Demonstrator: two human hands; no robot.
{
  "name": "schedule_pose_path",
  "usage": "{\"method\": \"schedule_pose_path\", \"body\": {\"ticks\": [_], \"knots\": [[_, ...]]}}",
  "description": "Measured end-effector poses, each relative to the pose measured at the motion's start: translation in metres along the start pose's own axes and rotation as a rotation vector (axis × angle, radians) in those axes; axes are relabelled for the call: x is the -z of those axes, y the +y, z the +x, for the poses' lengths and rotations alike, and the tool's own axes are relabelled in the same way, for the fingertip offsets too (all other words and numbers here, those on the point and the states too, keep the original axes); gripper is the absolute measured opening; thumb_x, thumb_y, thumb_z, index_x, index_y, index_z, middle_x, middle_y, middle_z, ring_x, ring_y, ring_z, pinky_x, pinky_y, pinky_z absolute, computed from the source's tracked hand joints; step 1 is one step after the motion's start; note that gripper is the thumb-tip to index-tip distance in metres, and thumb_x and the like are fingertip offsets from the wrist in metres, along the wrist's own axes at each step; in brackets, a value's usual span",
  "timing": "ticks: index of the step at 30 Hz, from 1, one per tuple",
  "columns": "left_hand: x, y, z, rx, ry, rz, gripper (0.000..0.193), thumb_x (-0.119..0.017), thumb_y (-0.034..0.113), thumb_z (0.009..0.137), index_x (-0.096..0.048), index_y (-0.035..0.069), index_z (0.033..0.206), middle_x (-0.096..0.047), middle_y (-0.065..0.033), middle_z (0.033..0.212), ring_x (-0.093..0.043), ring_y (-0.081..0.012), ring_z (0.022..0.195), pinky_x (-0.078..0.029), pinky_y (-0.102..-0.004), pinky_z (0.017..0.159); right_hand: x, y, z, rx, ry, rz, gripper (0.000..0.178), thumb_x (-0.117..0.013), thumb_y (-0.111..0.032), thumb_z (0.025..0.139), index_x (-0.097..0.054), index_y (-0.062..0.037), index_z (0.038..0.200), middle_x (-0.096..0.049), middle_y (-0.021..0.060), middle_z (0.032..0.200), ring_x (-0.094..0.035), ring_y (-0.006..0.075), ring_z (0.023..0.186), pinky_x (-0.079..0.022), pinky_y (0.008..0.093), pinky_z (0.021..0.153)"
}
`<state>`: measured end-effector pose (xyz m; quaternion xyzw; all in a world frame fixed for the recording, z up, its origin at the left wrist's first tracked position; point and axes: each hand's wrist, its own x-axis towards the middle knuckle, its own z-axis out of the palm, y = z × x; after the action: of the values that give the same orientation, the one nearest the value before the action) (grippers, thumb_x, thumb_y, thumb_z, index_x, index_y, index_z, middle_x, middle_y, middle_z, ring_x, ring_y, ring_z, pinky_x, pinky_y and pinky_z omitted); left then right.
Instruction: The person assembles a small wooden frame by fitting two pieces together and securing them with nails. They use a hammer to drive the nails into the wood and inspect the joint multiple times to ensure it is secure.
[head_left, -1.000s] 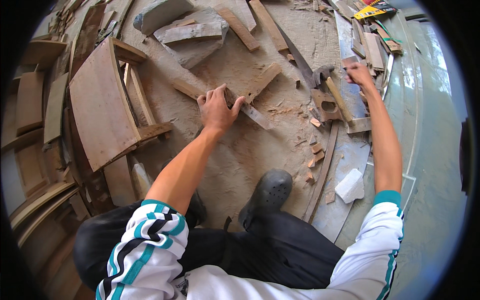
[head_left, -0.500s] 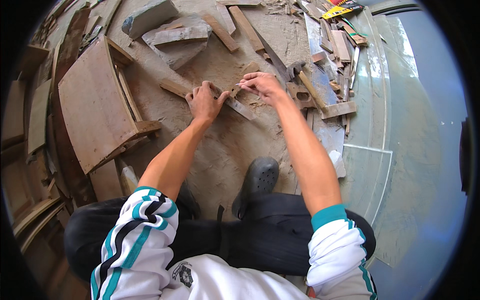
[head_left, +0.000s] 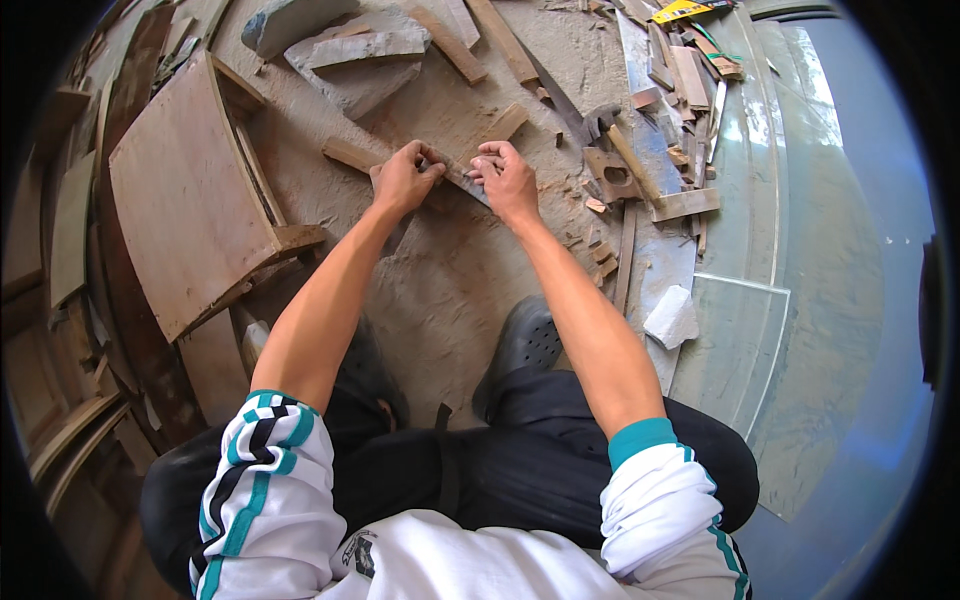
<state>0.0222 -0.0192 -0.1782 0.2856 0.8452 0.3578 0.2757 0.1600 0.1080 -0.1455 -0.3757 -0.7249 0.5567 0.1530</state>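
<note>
My left hand (head_left: 408, 178) is closed in a pinch above a narrow wooden strip (head_left: 350, 154) on the ground; what its fingertips grip is too small to make out. Below that wrist a dark flat piece (head_left: 397, 236) shows, partly covered by the arm. Close by on the right, my right hand (head_left: 508, 185) has its fingers curled together at the strip's greyish right end (head_left: 466, 184). Anything inside those fingers is hidden. Just beyond the hands lies a short wooden block (head_left: 508, 122).
A hammer (head_left: 628, 150) rests by a wooden block with a round hole (head_left: 612, 174). Wood offcuts (head_left: 690, 75) and glass sheets (head_left: 735, 340) lie right. At left stands a wooden box-like piece (head_left: 195, 195); stone slabs (head_left: 365, 75) lie beyond. A white chunk (head_left: 672, 318) sits near my right forearm.
My left hand has gone from fingers spread on the strip to a pinch. My right hand has come lower and left, and its fingers have curled in. The view has shifted slightly.
</note>
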Motion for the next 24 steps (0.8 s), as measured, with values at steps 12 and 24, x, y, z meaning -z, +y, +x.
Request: {"method": "schedule_pose_path", "body": {"ticks": [12, 24], "knots": [[-0.002, -0.011, 0.006, -0.026, 0.022, -0.06, 0.037, -0.082, 0.041, 0.08, -0.064, 0.01, 0.091, -0.072, -0.0048, 0.088, -0.069, -0.024, 0.086, -0.047, -0.0376, 0.084, -0.001, 0.014, -0.003, 0.198, 0.039, -0.094, 0.028, -0.061, -0.006, 0.094, -0.062, -0.0031, 0.122, -0.075, 0.0153, 0.098, -0.074, 0.0292, 0.091, -0.057, 0.0384, 0.079], [-0.001, -0.011, 0.007, 0.001, 0.005, -0.083, 0.039, -0.083, 0.041, 0.08, -0.065, 0.009, 0.091, -0.072, -0.0043, 0.088, -0.068, -0.0211, 0.085, -0.047, -0.036, 0.086, 0.001, 0.012, -0.004, 0.161, 0.001, -0.138, 0.027, -0.059, -0.006, 0.094, -0.063, -0.0043, 0.121, -0.075, 0.014, 0.096, -0.073, 0.0316, 0.09, -0.057, 0.0397, 0.08]]}}
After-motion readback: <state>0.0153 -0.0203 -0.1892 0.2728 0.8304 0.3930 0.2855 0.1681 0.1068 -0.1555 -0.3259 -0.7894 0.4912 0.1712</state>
